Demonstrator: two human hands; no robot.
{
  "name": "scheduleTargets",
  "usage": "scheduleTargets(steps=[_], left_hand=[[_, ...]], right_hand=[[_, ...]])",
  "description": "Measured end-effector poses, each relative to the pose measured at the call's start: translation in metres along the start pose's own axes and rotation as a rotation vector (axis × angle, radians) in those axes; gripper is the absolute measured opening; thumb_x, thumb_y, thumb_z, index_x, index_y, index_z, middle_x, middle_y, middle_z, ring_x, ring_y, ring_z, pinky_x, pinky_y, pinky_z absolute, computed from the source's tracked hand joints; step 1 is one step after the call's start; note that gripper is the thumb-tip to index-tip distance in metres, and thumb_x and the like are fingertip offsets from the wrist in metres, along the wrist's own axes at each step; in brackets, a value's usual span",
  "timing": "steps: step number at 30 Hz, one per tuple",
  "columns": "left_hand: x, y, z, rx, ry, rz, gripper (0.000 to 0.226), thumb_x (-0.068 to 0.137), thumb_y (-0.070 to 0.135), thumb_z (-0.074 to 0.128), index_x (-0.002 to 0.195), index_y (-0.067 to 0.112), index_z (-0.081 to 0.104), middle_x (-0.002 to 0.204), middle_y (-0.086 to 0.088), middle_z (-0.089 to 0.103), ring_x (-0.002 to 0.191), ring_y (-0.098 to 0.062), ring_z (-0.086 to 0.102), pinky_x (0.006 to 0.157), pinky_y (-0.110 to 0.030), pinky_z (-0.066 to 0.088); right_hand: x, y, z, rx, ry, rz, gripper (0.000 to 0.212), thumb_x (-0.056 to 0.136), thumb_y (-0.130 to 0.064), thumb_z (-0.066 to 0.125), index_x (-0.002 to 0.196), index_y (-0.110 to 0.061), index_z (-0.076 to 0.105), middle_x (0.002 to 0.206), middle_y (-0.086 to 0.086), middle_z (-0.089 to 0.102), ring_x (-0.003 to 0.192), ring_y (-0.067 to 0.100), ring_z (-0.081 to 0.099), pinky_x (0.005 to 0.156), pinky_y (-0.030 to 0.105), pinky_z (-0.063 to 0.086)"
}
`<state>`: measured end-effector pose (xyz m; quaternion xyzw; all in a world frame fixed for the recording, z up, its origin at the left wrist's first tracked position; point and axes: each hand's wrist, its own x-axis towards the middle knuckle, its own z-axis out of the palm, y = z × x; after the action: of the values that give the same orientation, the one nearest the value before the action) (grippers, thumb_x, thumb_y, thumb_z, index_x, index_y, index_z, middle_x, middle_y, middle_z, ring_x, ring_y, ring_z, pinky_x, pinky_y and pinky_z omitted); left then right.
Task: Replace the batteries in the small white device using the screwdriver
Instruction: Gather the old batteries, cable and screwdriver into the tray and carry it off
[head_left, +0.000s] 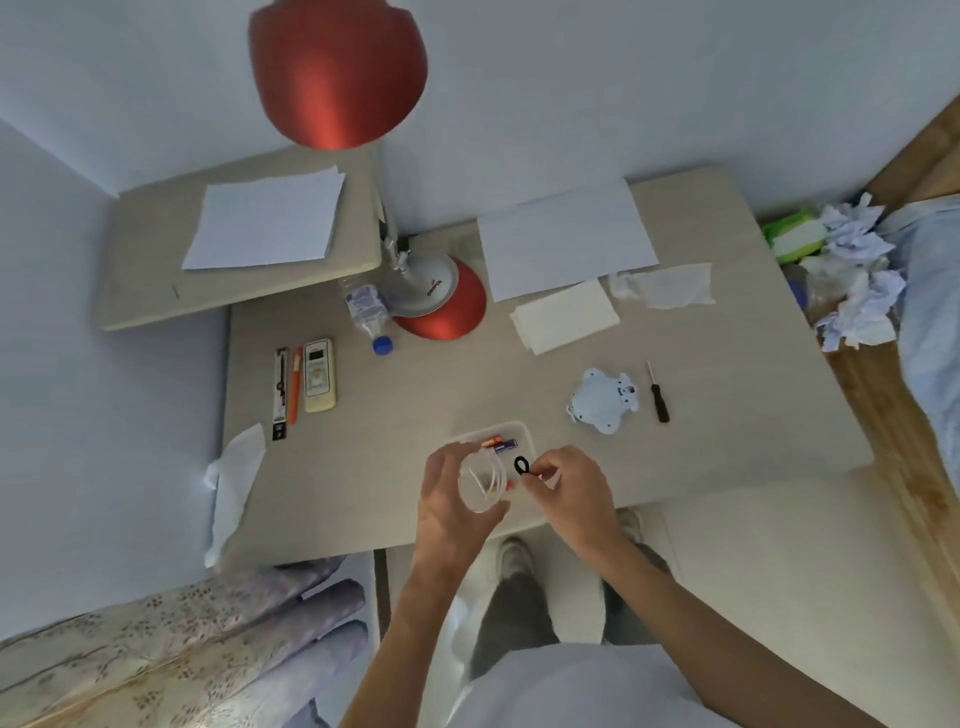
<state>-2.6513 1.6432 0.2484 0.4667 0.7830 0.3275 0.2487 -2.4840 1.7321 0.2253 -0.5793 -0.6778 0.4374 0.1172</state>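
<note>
Between the two hands, at the near table edge: one clear plastic container (480, 486), gripped round its side by the curled left hand (451, 499). Right hand (569, 486) just beside it, thumb and forefinger pinching a small black ring (522, 465). Directly beyond the grip: shallow white tray (519, 431) holding batteries (497, 444), partly hidden by the container. Further out, to the right of the pinch: small white device (602, 400) lying on the table (415, 395), well apart from both hands. Just right of the device: screwdriver (658, 393), dark handle nearest the person, untouched. Far left of the grip: remote control (319, 375) and pens. Beyond everything: red lamp (337, 73) and paper sheets (563, 236).
</note>
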Motion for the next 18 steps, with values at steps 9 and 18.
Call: scheduleTargets(steps=[9, 18], left_hand=[[0.006, -0.061, 0.022, 0.267, -0.106, -0.024, 0.087, 0.064, 0.043, 0.093, 0.14, 0.042, 0.05, 0.15, 0.015, 0.052, 0.137, -0.005, 0.053, 0.109, -0.04, 0.03], [0.014, -0.071, 0.034, 0.296, -0.141, 0.037, 0.085, 0.073, 0.04, 0.093, 0.145, 0.036, 0.048, 0.161, 0.01, 0.045, 0.143, 0.003, 0.037, 0.122, -0.048, 0.017]], right_hand=[[0.004, -0.007, 0.056, -0.304, 0.108, 0.196, 0.014, 0.096, -0.04, 0.077, 0.097, -0.026, 0.078, 0.105, -0.005, 0.048, 0.086, 0.018, 0.062, 0.07, 0.034, 0.055], [0.007, 0.023, 0.079, -0.436, 0.292, 0.072, 0.01, 0.084, -0.036, 0.087, 0.083, -0.025, 0.085, 0.118, 0.002, 0.059, 0.114, 0.025, 0.05, 0.092, 0.038, 0.054]])
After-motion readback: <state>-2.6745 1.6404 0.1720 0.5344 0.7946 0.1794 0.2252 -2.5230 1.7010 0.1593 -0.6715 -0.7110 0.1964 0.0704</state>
